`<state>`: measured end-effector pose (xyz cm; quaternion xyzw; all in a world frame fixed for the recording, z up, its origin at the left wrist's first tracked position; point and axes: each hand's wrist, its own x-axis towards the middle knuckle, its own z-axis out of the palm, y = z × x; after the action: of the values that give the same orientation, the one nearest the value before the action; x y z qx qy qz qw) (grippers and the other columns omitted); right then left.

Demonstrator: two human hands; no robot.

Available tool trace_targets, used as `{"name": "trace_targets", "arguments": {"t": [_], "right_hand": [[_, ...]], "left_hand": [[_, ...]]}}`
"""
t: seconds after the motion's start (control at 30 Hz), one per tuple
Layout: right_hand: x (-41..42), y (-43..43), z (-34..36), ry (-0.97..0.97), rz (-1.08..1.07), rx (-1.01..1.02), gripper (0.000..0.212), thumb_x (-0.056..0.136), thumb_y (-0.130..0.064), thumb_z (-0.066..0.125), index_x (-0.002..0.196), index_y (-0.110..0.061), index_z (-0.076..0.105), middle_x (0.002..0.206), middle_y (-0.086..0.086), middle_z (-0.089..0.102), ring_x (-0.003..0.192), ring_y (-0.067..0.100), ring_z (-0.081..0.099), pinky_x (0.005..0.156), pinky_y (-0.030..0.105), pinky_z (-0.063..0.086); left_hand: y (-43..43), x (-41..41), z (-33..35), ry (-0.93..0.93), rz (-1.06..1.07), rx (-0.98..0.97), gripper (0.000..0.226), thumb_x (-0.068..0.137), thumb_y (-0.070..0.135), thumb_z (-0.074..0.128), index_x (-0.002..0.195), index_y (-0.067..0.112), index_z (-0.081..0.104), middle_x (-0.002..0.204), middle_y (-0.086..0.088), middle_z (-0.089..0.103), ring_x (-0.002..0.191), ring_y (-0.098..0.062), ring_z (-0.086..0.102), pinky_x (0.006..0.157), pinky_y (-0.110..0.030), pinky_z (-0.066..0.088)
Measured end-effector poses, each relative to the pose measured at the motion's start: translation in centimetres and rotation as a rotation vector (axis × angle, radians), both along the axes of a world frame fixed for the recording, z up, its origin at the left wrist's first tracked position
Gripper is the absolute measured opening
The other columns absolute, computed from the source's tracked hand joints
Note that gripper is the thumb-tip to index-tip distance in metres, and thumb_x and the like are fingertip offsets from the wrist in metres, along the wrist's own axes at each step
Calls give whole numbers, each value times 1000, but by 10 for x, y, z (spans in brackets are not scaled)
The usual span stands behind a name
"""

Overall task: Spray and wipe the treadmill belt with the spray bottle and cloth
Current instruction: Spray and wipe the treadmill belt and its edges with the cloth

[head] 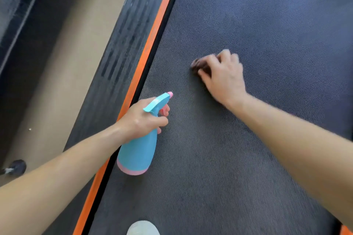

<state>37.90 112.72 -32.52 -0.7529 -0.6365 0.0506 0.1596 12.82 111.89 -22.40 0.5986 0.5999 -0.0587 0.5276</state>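
Treadmill belt (pixel 248 139) fills most of the view, dark, finely ribbed, running away from the person; black side rail (pixel 122 59) with an orange stripe borders its left edge; tan floor (pixel 66 63) beyond that. Left hand (pixel 141 120) hangs over the belt's left edge, fingers curled round the neck of the spray bottle (pixel 137 150), one finger at the pink trigger, nozzle aimed toward the far end; whether the base touches the belt, cannot tell. Right hand (pixel 223 76), blurred, sits near the belt's middle, palm down, thumb and fingers curled over a small dark cloth (pixel 200 65) pressed to the belt; only its front shows. Pale shoe toe (pixel 143 228) at the near edge. Judgement: wiping step in hand. Bottle likely light, rigid plastic, smooth, opaque so fill unknown; the neck under the trigger head is the sound grip, the round body may slip if wet. Cloth soft and limp, apt to bunch against the ribbed surface; best spread flat under the palm, fingertips pinning its leading edge.
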Motion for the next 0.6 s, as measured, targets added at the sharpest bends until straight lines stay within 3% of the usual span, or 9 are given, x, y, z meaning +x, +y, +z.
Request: {"name": "trace_targets", "arguments": {"t": [0.2,0.27,0.43,0.5,0.6], "right_hand": [[-38,-92,-6,-7,527,49,35,88,-45,62,116,-24,65,110,8,50,90,33,50,70,44,45],[-24,-63,-7,-34,463,62,34,91,-48,56,115,-25,66,107,11,53,89,35,52,69,45,49],[18,25,-1,-47,17,18,35,93,-51,57,115,-23,63,113,18,53,100,41,51,75,52,51],[6,8,-1,-46,3,38,31,92,-48,60,113,-25,60,112,18,52,98,40,51,74,50,49],[-32,-64,-4,11,240,59,30,88,-42,67,112,-25,64,105,14,54,91,36,50,69,46,46]], "left_hand": [[15,5,5,-32,48,23,55,73,21,68,127,20,69,111,-5,74,66,-23,77,81,-33,57],[17,5,4,-32,59,28,43,82,11,71,125,18,70,112,-5,74,65,-22,77,74,-27,55],[16,2,4,-11,63,32,27,89,2,67,113,14,70,114,-2,74,65,-21,77,68,-22,50],[16,1,5,-30,75,25,31,90,1,66,117,14,70,114,-1,74,66,-22,77,67,-20,50],[15,1,8,-33,91,22,24,88,5,67,106,20,72,111,2,75,67,-22,78,65,-19,51]]}}
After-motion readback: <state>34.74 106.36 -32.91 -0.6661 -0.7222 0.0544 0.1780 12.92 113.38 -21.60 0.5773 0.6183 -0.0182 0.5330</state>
